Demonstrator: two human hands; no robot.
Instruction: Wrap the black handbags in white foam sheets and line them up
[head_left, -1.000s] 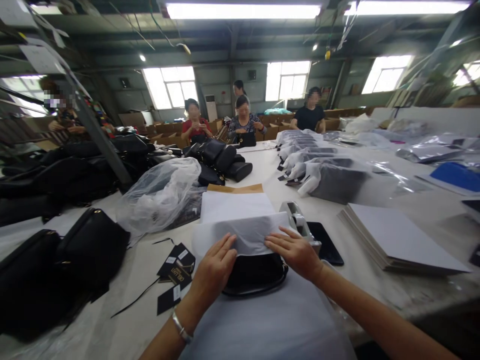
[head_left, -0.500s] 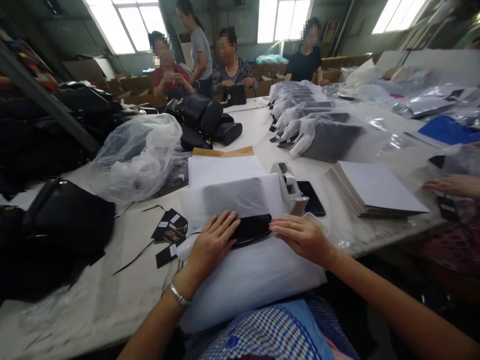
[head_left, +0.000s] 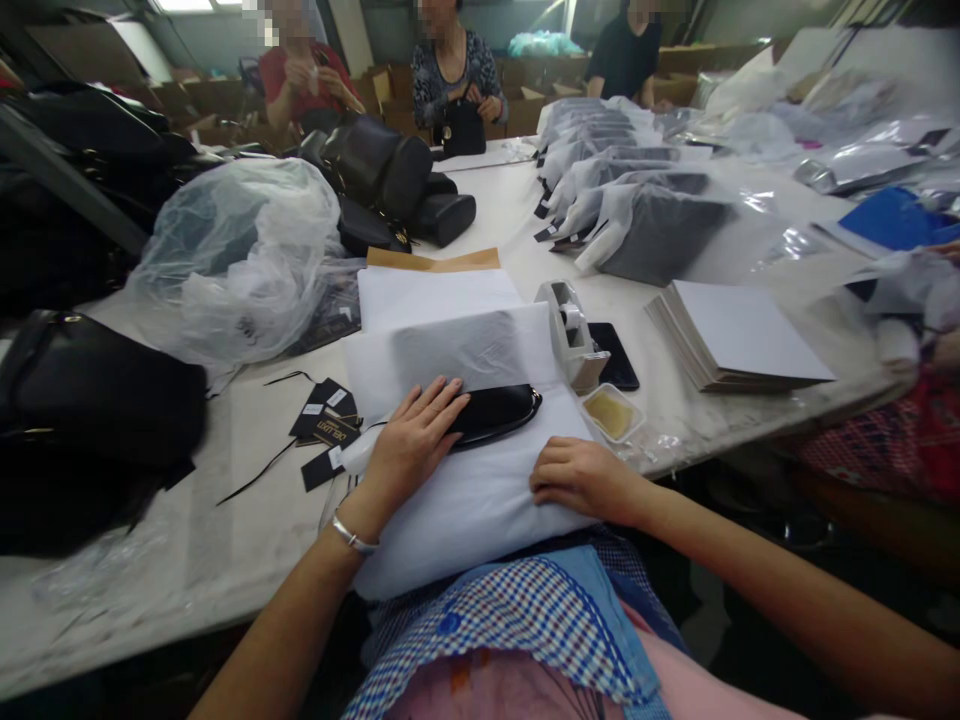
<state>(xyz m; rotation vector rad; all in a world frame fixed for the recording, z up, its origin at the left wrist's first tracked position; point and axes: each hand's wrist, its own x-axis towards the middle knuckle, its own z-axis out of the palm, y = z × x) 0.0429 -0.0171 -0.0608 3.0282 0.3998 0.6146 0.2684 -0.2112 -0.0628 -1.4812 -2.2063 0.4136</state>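
A black handbag [head_left: 499,413] lies on white tissue paper [head_left: 480,535], with the far part of the sheet folded over it and its dark shape showing through. My left hand [head_left: 420,430] rests flat on the bag's left end, fingers stretched out. Closer to the table's front edge, my right hand [head_left: 577,480] has its fingers curled onto the near part of the paper, to the right of the bag. Black hang tags [head_left: 326,425] with cords lie left of my left hand.
Beyond the paper stand a tape dispenser [head_left: 566,330] and a black phone [head_left: 616,355]. A small dish [head_left: 613,412] sits near the edge. Stacked boards [head_left: 742,335] lie right, a plastic bag [head_left: 240,260] and black bags [head_left: 97,420] left. Wrapped bags [head_left: 660,230] line the back; co-workers sit beyond.
My right hand has left the bag's right end and come nearer me, curling onto the near paper. My left hand stays on the bag. The view has tilted down.
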